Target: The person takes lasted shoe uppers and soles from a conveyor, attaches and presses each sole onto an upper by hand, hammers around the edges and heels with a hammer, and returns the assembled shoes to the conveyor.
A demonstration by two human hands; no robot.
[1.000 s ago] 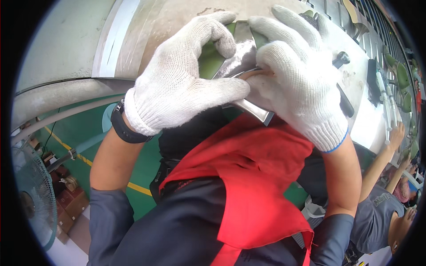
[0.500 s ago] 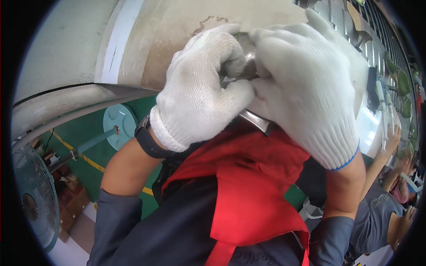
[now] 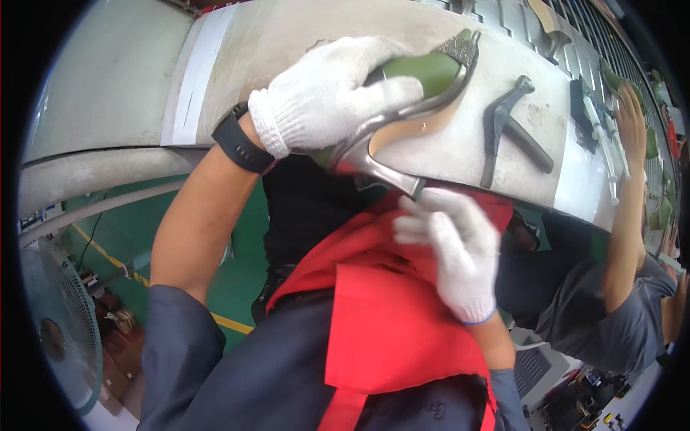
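A green high-heeled shoe (image 3: 431, 70) with a silver edge and heel, a tan sole and a sparkling ornament at its toe lies on its side over the bench edge. My left hand (image 3: 330, 90), in a white knit glove, is closed around its upper, hiding its middle. The silver heel points toward me. Just below the heel's tip is my gloved right hand (image 3: 460, 251), fingers loosely bent and apart, somewhat blurred, with nothing visible in them. Whether it touches the heel I cannot tell.
Pincers with black handles (image 3: 514, 126) lie on the pale bench (image 3: 251, 65), right of the shoe. Farther right are white syringe-like tubes (image 3: 600, 133) and a co-worker's hand (image 3: 631, 126) near more green shoes. A fan (image 3: 61, 330) stands at lower left.
The right hand has left the shoe and dropped toward my apron. The shoe now lies turned with its toe to the upper right, under the left hand. The pincers have come into view.
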